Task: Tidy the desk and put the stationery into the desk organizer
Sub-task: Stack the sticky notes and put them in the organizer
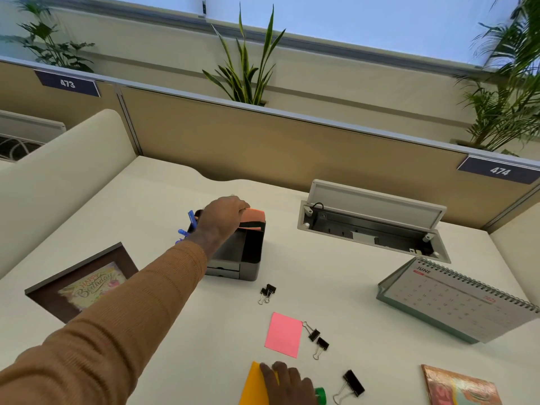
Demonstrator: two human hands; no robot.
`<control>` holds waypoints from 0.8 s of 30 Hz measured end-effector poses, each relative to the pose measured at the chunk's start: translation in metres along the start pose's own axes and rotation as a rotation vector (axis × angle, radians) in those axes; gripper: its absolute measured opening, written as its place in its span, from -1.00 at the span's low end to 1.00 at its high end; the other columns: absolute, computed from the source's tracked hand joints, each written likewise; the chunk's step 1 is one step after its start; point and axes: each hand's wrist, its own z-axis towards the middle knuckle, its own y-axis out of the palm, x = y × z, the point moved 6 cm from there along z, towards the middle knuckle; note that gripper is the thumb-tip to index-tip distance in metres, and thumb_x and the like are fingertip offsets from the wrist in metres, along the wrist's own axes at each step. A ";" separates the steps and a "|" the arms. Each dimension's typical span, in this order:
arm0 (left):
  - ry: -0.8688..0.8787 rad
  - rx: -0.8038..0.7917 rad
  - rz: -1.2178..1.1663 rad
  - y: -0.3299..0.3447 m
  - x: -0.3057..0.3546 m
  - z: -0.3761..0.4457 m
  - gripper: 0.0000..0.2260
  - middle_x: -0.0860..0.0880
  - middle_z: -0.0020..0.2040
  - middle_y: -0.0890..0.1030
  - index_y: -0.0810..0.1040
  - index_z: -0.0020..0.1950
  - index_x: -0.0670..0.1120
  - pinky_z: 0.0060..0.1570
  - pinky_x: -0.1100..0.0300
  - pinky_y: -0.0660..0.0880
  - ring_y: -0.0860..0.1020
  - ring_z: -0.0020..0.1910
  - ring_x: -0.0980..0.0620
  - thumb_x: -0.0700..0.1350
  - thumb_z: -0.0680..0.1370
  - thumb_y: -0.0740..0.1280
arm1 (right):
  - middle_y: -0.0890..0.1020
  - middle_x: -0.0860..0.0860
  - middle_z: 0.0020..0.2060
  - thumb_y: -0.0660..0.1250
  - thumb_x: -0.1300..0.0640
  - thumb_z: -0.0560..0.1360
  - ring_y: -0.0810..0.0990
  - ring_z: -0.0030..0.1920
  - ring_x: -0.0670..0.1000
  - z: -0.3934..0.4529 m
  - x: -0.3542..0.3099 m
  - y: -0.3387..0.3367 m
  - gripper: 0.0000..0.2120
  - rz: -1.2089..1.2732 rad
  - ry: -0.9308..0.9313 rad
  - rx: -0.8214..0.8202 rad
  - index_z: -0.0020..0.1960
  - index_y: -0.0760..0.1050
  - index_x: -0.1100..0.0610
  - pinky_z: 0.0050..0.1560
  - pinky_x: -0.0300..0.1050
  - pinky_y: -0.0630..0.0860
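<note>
A dark grey desk organizer (250,258) stands mid-desk with blue pens (191,219) upright at its back left. My left hand (220,219) reaches over it, fingers closed on an orange sticky-note pad (254,216) held at the organizer's back compartment. At the bottom edge my right hand (287,382) rests flat on a yellow paper (254,385). A pink sticky note (284,334) lies in front of the organizer. Black binder clips lie loose: a pair (267,292) near the organizer, two (317,339) beside the pink note, one (352,384) near my right hand.
A framed birthday card (84,283) lies at left, a desk calendar (455,299) stands at right, and an open cable hatch (371,220) sits behind it. A colourful booklet (461,387) is at the bottom right, and something green (320,394) shows by my right hand. Partition walls border the desk.
</note>
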 end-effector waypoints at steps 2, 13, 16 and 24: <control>-0.005 -0.070 0.057 0.010 0.002 0.001 -0.69 -0.07 0.12 0.63 0.57 0.27 -0.05 0.06 0.08 0.48 0.57 0.08 -0.08 -0.19 0.60 0.16 | 0.62 -0.01 -0.41 -0.28 -0.01 0.62 0.47 -0.58 0.03 0.001 -0.004 -0.005 -0.27 -0.038 0.013 0.025 -0.23 0.68 -0.10 -0.62 -0.17 0.30; -0.003 -0.301 0.462 0.053 -0.007 0.008 -0.78 -0.01 0.04 0.61 0.57 0.17 0.04 0.11 0.02 0.34 0.49 0.07 -0.04 -0.10 0.61 0.18 | 0.34 0.00 -0.47 0.48 -0.06 -0.04 0.33 -0.62 0.01 0.024 0.012 0.017 -0.71 0.157 0.088 -0.218 -0.54 0.37 -0.04 -0.45 -0.14 0.08; -0.012 -0.329 0.495 0.059 -0.011 0.009 -0.78 0.00 0.03 0.61 0.57 0.16 0.03 0.13 0.02 0.34 0.47 0.07 -0.04 -0.10 0.60 0.18 | 0.29 -0.08 -0.33 0.41 -0.10 0.25 0.52 -0.27 -0.05 0.015 0.017 -0.016 -0.76 0.213 0.128 -0.337 -0.37 0.33 -0.13 -0.21 -0.04 0.27; 0.033 -0.257 0.344 0.048 -0.002 0.009 -0.68 0.01 0.09 0.61 0.53 0.26 0.06 0.13 -0.01 0.32 0.44 0.13 -0.04 -0.17 0.54 0.23 | 0.51 -0.07 -0.27 0.41 -0.01 0.36 0.49 -0.28 -0.11 0.028 0.071 -0.047 -0.84 0.922 0.257 -0.307 -0.16 0.44 -0.01 -0.18 -0.10 0.48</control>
